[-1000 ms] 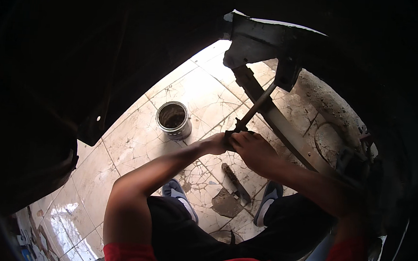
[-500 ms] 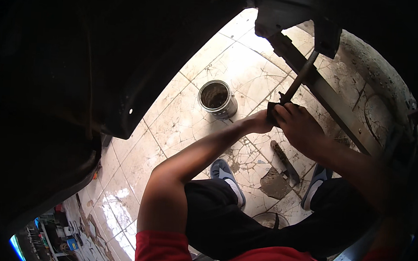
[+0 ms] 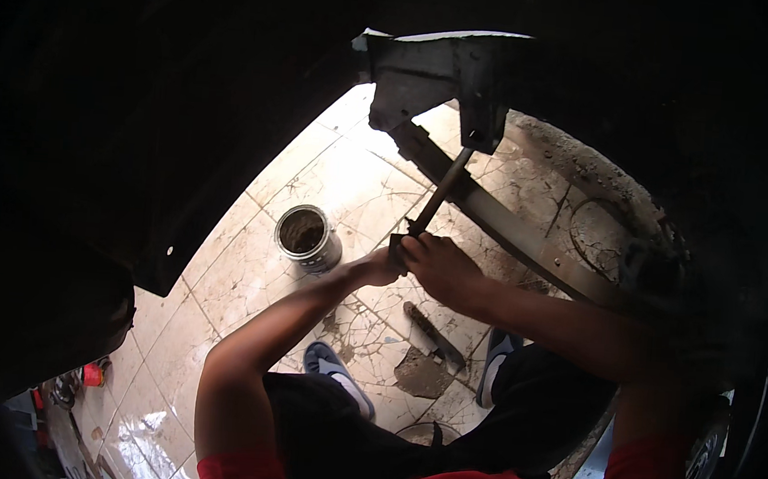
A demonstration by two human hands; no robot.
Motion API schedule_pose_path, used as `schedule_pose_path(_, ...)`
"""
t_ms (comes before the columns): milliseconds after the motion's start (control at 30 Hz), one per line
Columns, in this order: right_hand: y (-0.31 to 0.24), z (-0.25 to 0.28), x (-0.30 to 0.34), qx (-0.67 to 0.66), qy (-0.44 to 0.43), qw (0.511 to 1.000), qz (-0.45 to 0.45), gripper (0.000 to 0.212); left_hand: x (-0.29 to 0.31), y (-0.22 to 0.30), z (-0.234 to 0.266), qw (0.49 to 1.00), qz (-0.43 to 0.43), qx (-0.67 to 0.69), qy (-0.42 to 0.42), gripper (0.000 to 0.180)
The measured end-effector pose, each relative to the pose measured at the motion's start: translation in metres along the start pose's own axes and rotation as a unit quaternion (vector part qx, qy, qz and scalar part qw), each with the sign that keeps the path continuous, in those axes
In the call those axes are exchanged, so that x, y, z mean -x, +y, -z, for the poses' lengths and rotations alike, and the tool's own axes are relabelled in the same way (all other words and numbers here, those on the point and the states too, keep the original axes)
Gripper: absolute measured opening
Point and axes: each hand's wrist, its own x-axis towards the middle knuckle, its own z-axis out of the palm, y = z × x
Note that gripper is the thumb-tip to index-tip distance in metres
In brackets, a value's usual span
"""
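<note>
Both of my hands meet at the lower end of a dark metal rod. My left hand is closed on a small dark block-like part there; its exact kind is too dark to tell. My right hand has its fingers curled over the same part from the right. The rod slants up to a dark metal bracket, where its far end goes out of sight. Behind the rod, a long metal bar runs down to the right.
An open metal can, dirty inside, stands on the cracked tile floor left of my hands. A long dark tool lies below them by a brown patch. Dark vehicle bodywork arches around and above.
The view has shifted, so everything sits lower and farther left, and more of the bracket shows. My hands keep the same hold on the dark part at the rod's end.
</note>
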Motion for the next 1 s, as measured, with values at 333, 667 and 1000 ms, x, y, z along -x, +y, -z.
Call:
schedule_pose_path(333, -0.003, 0.015, -0.004, 0.05, -0.008, 0.999, 0.019, 0.034, -0.019, -0.037, -0.03, 0.988, -0.088, 0.119, 0.032, 0.021)
schedule_pose_path(667, -0.009, 0.022, -0.002, 0.014, -0.043, 0.999, -0.013, 0.035, -0.021, -0.029, -0.014, 0.997, -0.047, 0.053, 0.014, 0.026)
schedule_pose_path(1000, 0.005, 0.015, 0.002, 0.02, -0.038, 0.999, -0.023, 0.037, -0.012, 0.01, 0.0, 0.994, 0.06, 0.08, -0.043, 0.024)
